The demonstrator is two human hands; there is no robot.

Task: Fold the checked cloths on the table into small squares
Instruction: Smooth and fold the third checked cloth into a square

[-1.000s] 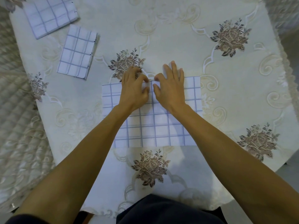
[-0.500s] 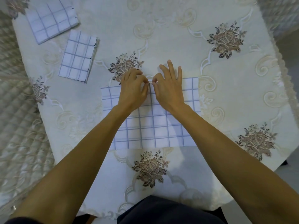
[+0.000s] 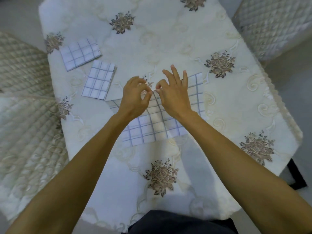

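Both hands, left hand and right hand, now pinch the checked cloth's far edge, lifted off the table.

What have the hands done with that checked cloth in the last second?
Both hands, left and right, went from resting flat on the far edge of the checked cloth to pinching its middle and lifting, so the cloth now buckles. The two folded cloths kept their places on the tablecloth.

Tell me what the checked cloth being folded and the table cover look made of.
Checked cloth: thin woven fabric, probably cotton, matte; it drapes and buckles where lifted. Table cover: heavier cream textile with raised embroidered flowers and a slight sheen, perhaps polyester.
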